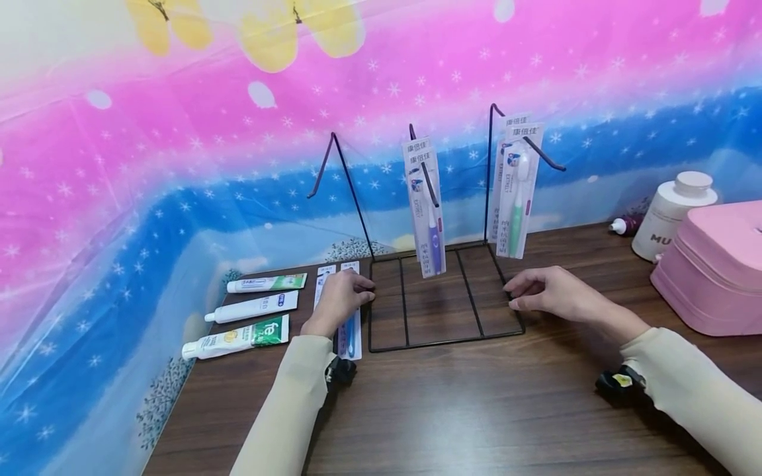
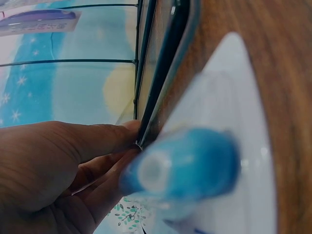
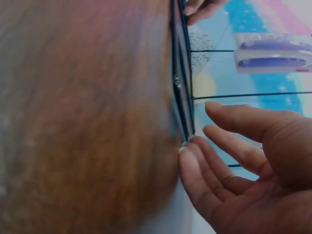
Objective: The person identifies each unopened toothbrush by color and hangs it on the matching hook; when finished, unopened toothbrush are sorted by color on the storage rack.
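Observation:
A black wire display rack (image 1: pixel 404 304) stands on the wooden table, with three upright hooks. Packaged purple toothbrushes (image 1: pixel 437 248) hang on the middle hook and packaged green toothbrushes (image 1: pixel 516 221) on the right one; the left hook bears nothing. My left hand (image 1: pixel 338 301) pinches the left side of the rack's base between thumb and fingers. Beneath that hand lie packaged blue toothbrushes (image 1: pixel 350 334), partly hidden by it. At the base's right side, my right hand (image 1: pixel 553 294) touches the wire with its fingertips (image 3: pixel 187 158), the thumb held apart from them.
Three toothpaste tubes (image 1: pixel 250 303) lie in a column at the left. On the right stand a pink case (image 1: pixel 714 277) and a white bottle (image 1: pixel 669 218), with a small dark tube (image 1: pixel 628 225) beside the bottle. A patterned cloth (image 1: pixel 268 192) hangs behind the table.

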A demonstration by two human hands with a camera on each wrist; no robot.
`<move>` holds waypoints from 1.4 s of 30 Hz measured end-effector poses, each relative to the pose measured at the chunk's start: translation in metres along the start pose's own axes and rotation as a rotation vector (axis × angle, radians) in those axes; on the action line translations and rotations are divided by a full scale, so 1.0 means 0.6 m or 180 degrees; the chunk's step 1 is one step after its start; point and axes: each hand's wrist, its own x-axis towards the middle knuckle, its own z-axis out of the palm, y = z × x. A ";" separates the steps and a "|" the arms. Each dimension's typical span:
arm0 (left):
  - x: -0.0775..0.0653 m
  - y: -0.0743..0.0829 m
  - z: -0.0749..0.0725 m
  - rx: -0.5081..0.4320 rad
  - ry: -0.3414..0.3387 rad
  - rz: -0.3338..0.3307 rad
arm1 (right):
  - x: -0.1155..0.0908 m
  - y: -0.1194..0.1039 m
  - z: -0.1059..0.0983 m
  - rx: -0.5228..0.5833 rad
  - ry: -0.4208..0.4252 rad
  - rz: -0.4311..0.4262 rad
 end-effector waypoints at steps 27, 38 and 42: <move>0.001 -0.006 -0.012 -0.0223 -0.0149 0.0017 | 0.008 0.029 0.012 -0.0113 -0.0063 -0.0090; 0.004 -0.025 -0.033 -0.0519 0.0375 -0.0151 | 0.006 0.029 0.014 -0.0100 -0.0040 -0.0130; 0.006 -0.036 -0.040 -0.0541 0.0650 -0.0328 | 0.005 0.029 0.012 -0.0133 -0.0022 -0.0147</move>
